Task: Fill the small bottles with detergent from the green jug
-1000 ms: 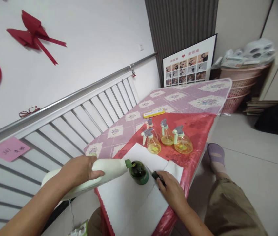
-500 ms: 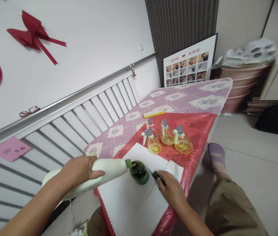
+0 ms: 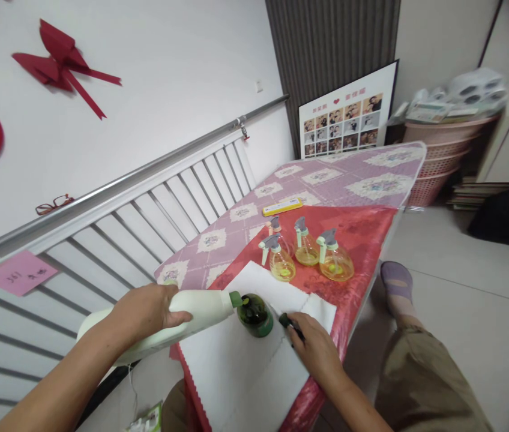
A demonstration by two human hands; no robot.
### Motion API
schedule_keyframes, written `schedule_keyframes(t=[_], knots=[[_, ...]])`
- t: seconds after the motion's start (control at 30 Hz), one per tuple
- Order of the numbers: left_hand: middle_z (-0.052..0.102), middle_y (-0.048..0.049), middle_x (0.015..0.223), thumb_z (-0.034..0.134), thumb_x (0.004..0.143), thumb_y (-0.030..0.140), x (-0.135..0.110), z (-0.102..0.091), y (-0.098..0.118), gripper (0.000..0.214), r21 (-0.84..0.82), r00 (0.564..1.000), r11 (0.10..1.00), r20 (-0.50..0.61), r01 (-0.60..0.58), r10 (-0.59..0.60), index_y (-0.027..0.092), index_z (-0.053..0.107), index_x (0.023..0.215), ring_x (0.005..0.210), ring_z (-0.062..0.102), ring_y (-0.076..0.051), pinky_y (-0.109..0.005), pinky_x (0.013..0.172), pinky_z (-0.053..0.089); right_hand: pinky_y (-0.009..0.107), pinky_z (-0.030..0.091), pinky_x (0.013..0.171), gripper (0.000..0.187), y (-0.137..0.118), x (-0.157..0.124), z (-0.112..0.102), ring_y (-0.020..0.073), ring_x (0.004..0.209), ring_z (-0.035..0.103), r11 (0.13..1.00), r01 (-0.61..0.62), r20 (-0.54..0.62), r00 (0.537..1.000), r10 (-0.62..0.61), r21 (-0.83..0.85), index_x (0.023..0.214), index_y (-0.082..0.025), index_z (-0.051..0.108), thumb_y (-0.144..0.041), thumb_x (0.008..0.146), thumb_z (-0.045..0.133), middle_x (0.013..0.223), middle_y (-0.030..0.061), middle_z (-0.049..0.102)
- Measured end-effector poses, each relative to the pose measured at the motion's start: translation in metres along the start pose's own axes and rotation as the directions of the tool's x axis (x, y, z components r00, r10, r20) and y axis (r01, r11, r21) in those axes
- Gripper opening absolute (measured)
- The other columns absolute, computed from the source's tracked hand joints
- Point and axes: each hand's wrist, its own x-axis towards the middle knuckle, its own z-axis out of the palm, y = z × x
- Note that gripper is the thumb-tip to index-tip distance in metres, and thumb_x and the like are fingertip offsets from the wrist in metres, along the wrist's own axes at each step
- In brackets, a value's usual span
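Observation:
My left hand is wrapped round a large white bottle, tipped on its side with its green spout over the mouth of a small dark green bottle. That small bottle stands on a white cloth at the near end of the table. My right hand rests on the cloth just right of it, fingers closed on a small dark green cap or nozzle.
Three spray bottles with yellow liquid stand on a red cloth, a yellow flat box behind them. A white railing runs along the left. A pink basket and a photo board stand behind the table.

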Motion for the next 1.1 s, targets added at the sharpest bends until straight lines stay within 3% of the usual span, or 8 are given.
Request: schedule_keyframes(t=[1.1], knots=[[0.069, -0.0025, 0.076, 0.05, 0.072, 0.065, 0.0011, 0.0013, -0.0003, 0.041, 0.033, 1.0, 0.999, -0.007, -0.004, 0.005, 0.027, 0.059, 0.087, 0.072, 0.064, -0.026, -0.029, 0.055, 0.037, 0.038, 0.054, 0.078, 0.019, -0.0006, 0.0005, -0.0002, 0.0227, 0.087, 0.066, 1.0, -0.015, -0.009, 1.0, 0.015, 0.003, 0.102, -0.021, 0.06, -0.023, 0.086, 0.049, 0.093, 0.0071, 0.07]])
